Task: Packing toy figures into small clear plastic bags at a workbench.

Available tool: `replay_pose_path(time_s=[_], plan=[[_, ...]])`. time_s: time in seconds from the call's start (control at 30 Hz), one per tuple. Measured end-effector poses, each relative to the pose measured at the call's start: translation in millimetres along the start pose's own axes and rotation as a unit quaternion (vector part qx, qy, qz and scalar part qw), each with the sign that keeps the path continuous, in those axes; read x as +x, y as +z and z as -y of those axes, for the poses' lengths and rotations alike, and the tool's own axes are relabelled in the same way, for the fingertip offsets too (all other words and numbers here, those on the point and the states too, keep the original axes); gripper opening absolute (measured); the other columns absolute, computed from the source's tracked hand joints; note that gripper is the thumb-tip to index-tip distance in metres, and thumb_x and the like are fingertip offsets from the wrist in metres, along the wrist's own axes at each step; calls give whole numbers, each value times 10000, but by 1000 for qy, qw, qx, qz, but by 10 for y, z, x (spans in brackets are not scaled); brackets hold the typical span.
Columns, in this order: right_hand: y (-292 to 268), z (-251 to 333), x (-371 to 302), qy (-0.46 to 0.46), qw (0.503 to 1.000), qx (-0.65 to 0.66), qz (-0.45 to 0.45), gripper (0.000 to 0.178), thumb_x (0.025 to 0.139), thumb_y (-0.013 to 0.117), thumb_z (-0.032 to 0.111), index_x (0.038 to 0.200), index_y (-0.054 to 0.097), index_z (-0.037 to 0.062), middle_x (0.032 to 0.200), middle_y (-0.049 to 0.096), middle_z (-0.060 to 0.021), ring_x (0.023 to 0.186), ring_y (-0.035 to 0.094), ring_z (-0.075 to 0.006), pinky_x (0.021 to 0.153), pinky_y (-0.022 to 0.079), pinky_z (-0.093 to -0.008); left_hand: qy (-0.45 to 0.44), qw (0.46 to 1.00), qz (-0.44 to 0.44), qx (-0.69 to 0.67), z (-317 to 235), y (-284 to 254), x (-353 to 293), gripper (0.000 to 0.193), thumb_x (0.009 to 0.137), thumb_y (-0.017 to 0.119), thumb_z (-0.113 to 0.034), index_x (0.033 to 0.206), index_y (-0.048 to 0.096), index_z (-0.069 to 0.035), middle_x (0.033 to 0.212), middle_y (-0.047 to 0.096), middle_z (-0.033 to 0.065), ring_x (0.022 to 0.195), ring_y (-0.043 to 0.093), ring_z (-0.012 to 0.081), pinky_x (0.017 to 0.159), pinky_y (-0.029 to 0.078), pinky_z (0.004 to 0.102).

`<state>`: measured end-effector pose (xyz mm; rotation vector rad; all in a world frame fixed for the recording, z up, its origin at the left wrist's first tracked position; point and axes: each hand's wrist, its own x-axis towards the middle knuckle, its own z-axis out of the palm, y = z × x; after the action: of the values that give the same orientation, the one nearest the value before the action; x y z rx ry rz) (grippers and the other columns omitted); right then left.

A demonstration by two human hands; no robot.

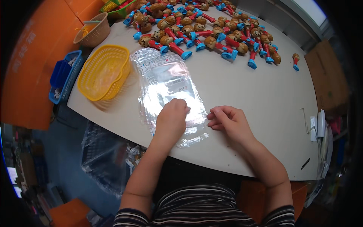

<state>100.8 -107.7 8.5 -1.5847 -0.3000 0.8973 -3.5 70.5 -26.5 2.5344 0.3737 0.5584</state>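
Observation:
A stack of clear printed plastic bags lies on the white table in front of me, its sheets slightly fanned and shiny with glare. My left hand rests over the lower part of the stack with its fingers curled in; whatever they pinch is hidden under the hand. Just beyond the stack's right edge is my right hand, its thumb and bent fingers drawn together with the tips toward the bags. Anything thin between those tips is too small to make out.
Many red toy figures with brown heads and blue bases cover the table's far side; one figure lies apart. At left stand a yellow basket, a tan basket and a blue basket. A cardboard box flanks the right edge.

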Motion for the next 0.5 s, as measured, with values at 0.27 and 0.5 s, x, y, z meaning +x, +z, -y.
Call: replay_pose_path(time_s=[0.27, 0.5], plan=[[10, -34, 45, -20, 1000, 2, -13, 402, 1026, 541, 326, 1125, 638, -51, 1035, 684, -137, 871, 671, -157, 794, 547, -272, 55, 995, -61, -57, -163, -131, -20, 169, 800, 734, -74, 899, 603, -33, 896, 594, 98, 912, 572, 296, 803, 460, 411], [-30, 85, -18, 8, 1000, 5, -18, 411, 1020, 551, 330, 1140, 636, -54, 1033, 683, -144, 890, 677, -168, 803, 551, -280, 8, 991, -55, -124, -239, -65, 4, 126, 801, 728, -55, 833, 612, -20, 812, 595, 108, 789, 576, 301, 714, 457, 383]])
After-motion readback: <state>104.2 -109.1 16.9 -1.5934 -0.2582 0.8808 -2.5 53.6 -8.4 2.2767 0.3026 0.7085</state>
